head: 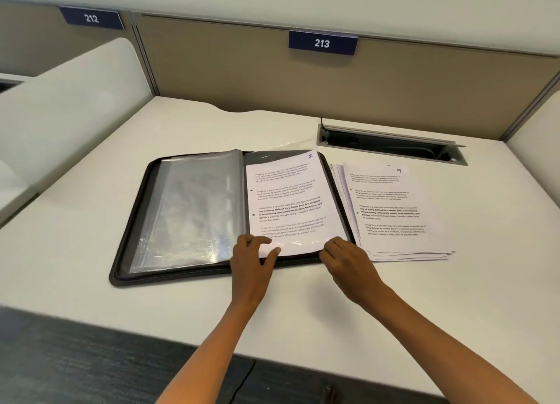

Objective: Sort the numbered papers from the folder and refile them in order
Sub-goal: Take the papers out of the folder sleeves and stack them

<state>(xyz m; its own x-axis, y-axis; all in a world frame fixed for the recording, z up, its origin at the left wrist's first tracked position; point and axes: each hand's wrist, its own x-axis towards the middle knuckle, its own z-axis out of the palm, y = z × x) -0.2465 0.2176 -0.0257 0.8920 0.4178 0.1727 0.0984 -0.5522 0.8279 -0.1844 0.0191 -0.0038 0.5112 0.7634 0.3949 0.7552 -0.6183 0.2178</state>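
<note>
A white desk [127, 227] carries everything, walled at the far side by a tan partition [242, 67] with a "213" sign [322, 42]. On it an open folder [133, 221] lies flat, its clear sleeves [188, 203] turned to the left half, which leaves the right half free for filing. There sheet 1 [288, 197] sits slightly askew and appears to be going into a sleeve, since a glossy film shows over its near edge; how far in it is cannot be told. Just right of the folder, a loose stack [397, 215] of the remaining papers waits, fanned, with a sheet marked 9 on top, so it looks placed within easy reach of the right hand for the next pick. The left hand [253, 258] pinches the near left corner of sheet 1, thumb on top, and the right hand [345, 258] grips the near right corner with curled fingers, seemingly to square the sheet and hold the sleeve mouth steady. Far right, a sunken cable tray [391, 144] sits well clear of the work. Nothing blocks the hands; the slack sleeve edge seems the only snag.
</note>
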